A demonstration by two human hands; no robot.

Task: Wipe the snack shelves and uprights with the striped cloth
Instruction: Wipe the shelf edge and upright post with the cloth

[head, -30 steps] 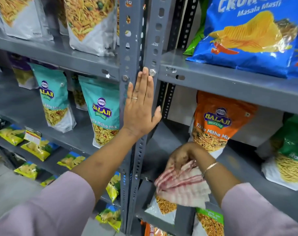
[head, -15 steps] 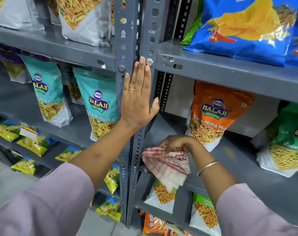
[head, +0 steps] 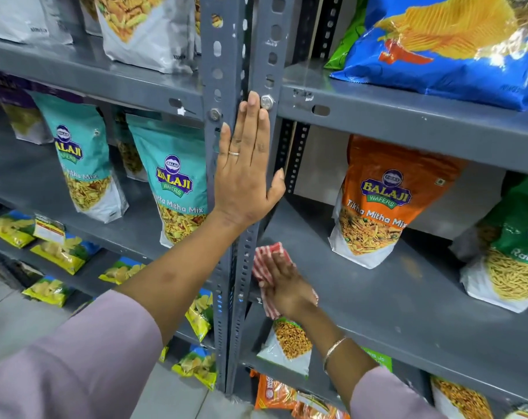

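Note:
My left hand [head: 246, 173] lies flat, fingers together and pointing up, against the two grey slotted uprights [head: 226, 55] in the middle of the view. My right hand [head: 287, 285] presses the red-and-white striped cloth [head: 264, 261] onto the front left corner of the grey middle shelf [head: 377, 297], right beside the right upright. Part of the cloth is hidden under my palm and part hangs over the shelf's front edge.
An orange Balaji bag [head: 383, 201] and a green bag [head: 510, 246] stand further back on the same shelf. Teal bags [head: 172, 182] fill the left bay. A blue chips bag [head: 456, 46] lies on the shelf above. Small yellow packets [head: 60, 252] sit lower left.
My right hand has carried the cloth up from below the shelf's front edge onto the shelf surface, toward the upright. My left hand stays flat on the uprights.

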